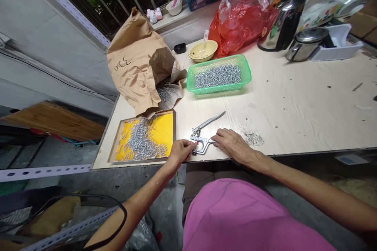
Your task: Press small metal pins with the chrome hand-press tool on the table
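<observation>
Snap pliers (pixel 202 140) with a silver frame, a spring and a bit of red at the jaw lie near the table's front edge, their upper handle swung apart from the lower one. My right hand (pixel 231 144) is closed over the end of the lower handle and rests on the table. At the jaw, my left hand (pixel 182 151) has thumb and fingertips pinched together; whatever is between them is too small or hidden to make out. Left of that hand, a shallow cardboard tray (pixel 174 129) with a yellow bottom holds a heap of small silver metal pieces (pixel 140 141).
Behind the pliers stands a green plastic basket (pixel 219 90) of similar metal pieces. An open brown paper bag (pixel 135 66) spills more toward the tray. Farther back are a yellow bowl (pixel 203 51), a red plastic bag (pixel 238 23), a kettle (pixel 284 21) and a metal pot (pixel 306 45).
</observation>
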Motion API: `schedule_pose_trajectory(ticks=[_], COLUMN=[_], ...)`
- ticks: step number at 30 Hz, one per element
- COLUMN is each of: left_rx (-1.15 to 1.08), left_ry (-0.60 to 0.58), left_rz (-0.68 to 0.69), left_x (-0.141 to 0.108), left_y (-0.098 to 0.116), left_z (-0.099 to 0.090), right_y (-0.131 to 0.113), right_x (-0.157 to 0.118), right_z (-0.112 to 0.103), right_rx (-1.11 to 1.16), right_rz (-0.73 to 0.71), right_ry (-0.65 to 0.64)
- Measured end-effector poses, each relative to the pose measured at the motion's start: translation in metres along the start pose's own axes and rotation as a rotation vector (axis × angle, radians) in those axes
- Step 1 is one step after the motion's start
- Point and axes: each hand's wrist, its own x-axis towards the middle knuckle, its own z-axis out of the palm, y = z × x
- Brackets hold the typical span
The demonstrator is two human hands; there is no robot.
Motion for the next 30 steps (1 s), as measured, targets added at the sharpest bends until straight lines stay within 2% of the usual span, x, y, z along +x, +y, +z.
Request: schedule_pose_trajectory(ticks=[6,10,16,25,27,30], left_rx=[0.156,0.164,0.197,0.204,0.283,0.500], left_ry=[-0.008,-0.020,0.003,0.003,0.030,0.216], left_rz=[-0.010,-0.016,-0.012,-0.043,0.015,0.270], left_x=[0.005,0.005,0.002,-0.005,-0.009,-0.015], left_y=[-0.003,-0.006,-0.006,-0.003,-0.004,-0.003], left_z=[0.000,0.000,0.001,0.001,0.000,0.003], right_y=[-0.002,0.010,0.029,0.013,0.013,0.013], right_x=[-0.003,0.006,0.031,0.024,0.021,0.020], right_z=[-0.007,-0.012,-0.013,-0.028,-0.029,-0.027], right_rx=[0.002,-0.059,-0.130,-0.137,-0.133,-0.104], right_rz=[0.001,-0.002,-0.041,-0.050,-0.059,-0.063], right_ry=[-0.011,0.029,-0.112,-0.078,-0.066,-0.054])
